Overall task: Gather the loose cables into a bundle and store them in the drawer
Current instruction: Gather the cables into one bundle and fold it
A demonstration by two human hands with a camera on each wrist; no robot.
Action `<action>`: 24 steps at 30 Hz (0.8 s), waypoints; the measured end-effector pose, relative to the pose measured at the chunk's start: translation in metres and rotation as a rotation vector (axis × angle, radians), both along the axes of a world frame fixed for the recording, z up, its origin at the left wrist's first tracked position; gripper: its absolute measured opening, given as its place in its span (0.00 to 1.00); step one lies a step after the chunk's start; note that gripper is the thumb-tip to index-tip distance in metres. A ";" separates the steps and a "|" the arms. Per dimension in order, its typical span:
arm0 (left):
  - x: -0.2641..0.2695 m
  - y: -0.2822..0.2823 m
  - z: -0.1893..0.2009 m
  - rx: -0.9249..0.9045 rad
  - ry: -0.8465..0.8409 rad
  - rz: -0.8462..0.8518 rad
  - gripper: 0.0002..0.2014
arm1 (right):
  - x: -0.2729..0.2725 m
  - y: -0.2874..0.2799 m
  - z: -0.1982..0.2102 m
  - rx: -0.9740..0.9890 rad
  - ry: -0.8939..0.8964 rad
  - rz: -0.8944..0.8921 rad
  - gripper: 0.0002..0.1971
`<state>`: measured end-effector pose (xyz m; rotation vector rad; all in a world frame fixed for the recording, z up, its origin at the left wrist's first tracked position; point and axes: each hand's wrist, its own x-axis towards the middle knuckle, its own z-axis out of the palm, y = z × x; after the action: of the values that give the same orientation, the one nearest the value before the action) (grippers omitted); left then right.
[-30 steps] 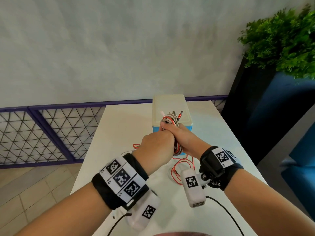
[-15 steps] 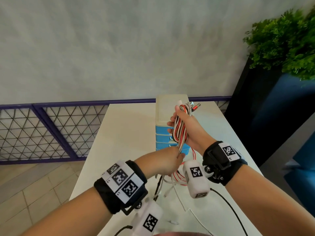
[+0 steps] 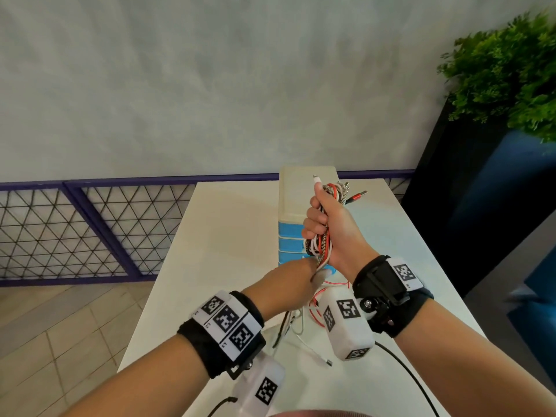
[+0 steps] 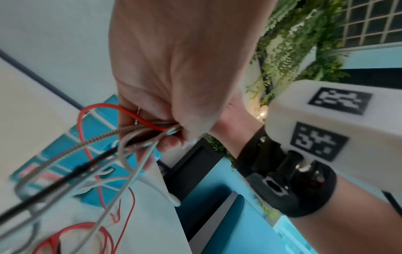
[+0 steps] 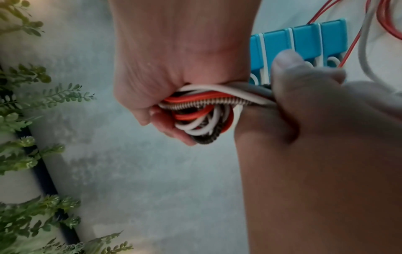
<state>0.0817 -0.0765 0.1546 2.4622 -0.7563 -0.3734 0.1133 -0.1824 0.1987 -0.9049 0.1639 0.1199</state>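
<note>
My right hand (image 3: 319,225) grips a folded cable bundle (image 3: 324,246) of red, white and braided cables upright in front of the drawer unit (image 3: 296,195). The plug ends (image 3: 346,191) stick out above my fist. Just under the bundle my left hand (image 3: 313,269) pinches the strands that hang out of it. In the right wrist view my right hand (image 5: 174,110) wraps the coiled loops (image 5: 202,116), and the left thumb (image 5: 284,68) presses the strands. The loose cable tails (image 3: 301,325) trail down onto the white table (image 3: 228,236). The blue drawer fronts (image 3: 288,239) look closed.
The drawer unit stands at the table's far middle, near a grey wall. Right of the table are a black planter (image 3: 469,212) and a green plant (image 3: 508,76). A purple mesh railing (image 3: 90,233) runs left of the table, over a tiled floor.
One second ago both hands were clasped together round the bundle. My right hand has since lifted the bundle up, and my left hand has slid down the strands toward the table.
</note>
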 end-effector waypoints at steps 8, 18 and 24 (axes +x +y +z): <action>0.014 0.032 -0.009 -0.597 0.667 -0.084 0.17 | 0.014 -0.025 0.006 0.063 -0.008 -0.120 0.18; 0.014 0.040 -0.019 -0.900 0.899 0.083 0.20 | 0.023 -0.047 0.001 0.130 -0.020 -0.217 0.18; 0.019 0.050 -0.010 -0.770 1.122 0.019 0.24 | 0.022 -0.053 -0.005 0.143 -0.018 -0.219 0.18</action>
<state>0.1004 -0.0264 0.1442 1.2234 -0.2718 -1.0750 0.1353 -0.2350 0.1935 -0.7403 0.2337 -0.0794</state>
